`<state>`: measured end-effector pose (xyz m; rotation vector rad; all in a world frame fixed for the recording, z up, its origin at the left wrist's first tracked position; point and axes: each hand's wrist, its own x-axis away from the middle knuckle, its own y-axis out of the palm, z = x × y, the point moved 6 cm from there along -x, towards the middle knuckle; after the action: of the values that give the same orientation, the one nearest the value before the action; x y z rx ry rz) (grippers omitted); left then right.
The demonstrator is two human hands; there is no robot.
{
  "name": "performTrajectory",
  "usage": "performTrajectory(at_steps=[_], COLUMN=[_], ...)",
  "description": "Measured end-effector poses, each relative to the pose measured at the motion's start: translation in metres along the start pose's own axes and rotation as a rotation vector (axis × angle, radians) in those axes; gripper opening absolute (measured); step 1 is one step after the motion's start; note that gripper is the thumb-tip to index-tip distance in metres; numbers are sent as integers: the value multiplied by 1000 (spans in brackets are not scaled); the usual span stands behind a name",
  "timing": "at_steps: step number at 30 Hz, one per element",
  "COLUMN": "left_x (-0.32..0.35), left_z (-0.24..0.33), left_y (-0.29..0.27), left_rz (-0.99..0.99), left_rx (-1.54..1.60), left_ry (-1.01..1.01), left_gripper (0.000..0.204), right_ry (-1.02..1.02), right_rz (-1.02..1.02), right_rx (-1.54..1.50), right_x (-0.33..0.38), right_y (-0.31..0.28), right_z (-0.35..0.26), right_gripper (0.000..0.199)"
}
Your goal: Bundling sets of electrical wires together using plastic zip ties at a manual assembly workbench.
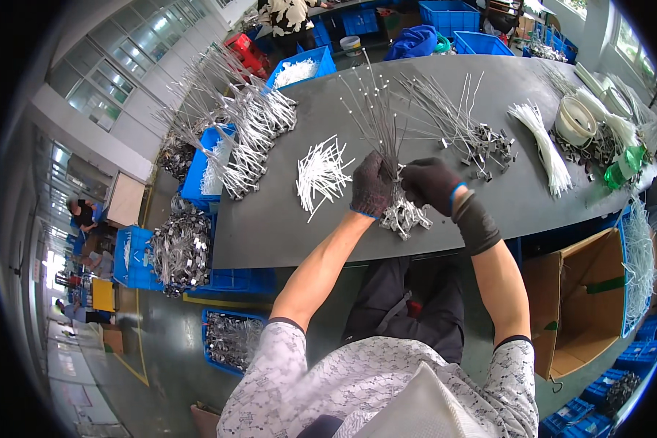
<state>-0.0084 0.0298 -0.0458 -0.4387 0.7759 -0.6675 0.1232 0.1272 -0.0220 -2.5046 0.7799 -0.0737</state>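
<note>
Head view: sits on your head, the left one of a side-by-side fisheye pair, upright and unmirrored.
Facing: steeply down and forward, past your patterned shirt (372,359), onto the counter (266,226).
Nearness: your shirt is closest, along the lower edge; your gloved fingers (416,177) lie farther off, near the middle.
Rim: takes in bent windows (117,66) upper left and floor (171,343) lower left.

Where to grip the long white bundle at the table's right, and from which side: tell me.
Probably around the middle of the long white bundle, coming from its left. It lies stretched out, so a mid-length hold should balance it. Bare tabletop borders it on the left; the pale bucket stands close on its right. The right hand is nearer.
</note>
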Motion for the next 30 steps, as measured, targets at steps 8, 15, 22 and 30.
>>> performTrajectory(at_steps=[8, 15, 22, 30], left_x=[0, 2, 3, 28], left_z=[16, 12, 6, 2], left_y=[-1, -4, -4, -15], left_rz=[50, 83, -2, -178], left_rx=[62, 83, 179, 970], left_ry=[91, 139, -64, -567], left_gripper=[15, 15, 19, 37], right_ry=[-54, 92, 2, 95], right_rz=[273, 192, 387, 343], right_rx=[268, -162, 291, -15], right_x=[1, -4, 6, 9], right_y=[17, 10, 8, 12], right_z=[12, 29, 36, 46], right_gripper=[22, 19, 20, 19])
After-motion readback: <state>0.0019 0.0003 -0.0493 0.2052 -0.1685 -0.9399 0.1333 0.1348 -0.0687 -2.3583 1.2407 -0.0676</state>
